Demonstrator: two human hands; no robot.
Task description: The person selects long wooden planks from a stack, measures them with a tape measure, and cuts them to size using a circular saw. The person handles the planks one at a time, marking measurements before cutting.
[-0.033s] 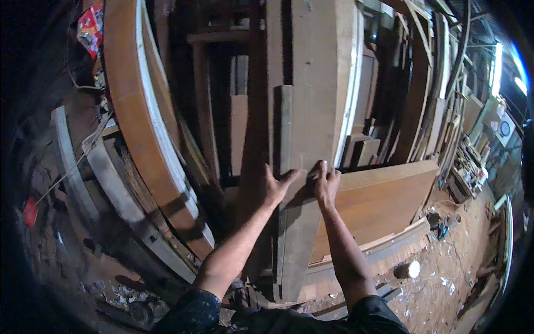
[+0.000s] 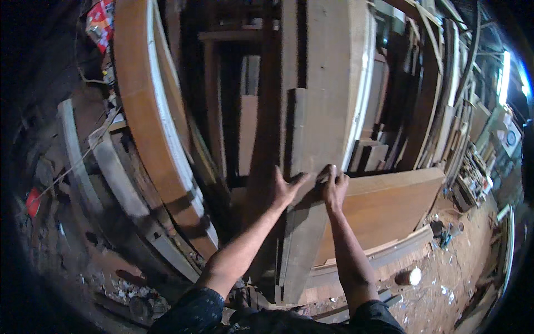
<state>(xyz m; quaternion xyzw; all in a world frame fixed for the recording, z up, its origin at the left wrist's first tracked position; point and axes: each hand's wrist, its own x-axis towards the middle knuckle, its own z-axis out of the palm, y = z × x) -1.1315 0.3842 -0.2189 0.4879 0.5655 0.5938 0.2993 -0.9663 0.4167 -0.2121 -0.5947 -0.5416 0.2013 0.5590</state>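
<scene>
A tall grey plank (image 2: 303, 245) stands upright in a stack of timber right in front of me. My left hand (image 2: 283, 189) grips its left edge, thumb stretched across the face. My right hand (image 2: 335, 186) is curled around the plank's right edge at the same height. Both forearms reach up from the lower edge of the view. Behind the plank leans a wider pale board (image 2: 334, 83).
A big curved wooden arch frame (image 2: 144, 111) leans at the left. An orange-brown panel (image 2: 389, 211) stands on its long edge to the right. On the dusty floor lies a small white round can (image 2: 414, 275). More stacked timber (image 2: 445, 111) fills the right side.
</scene>
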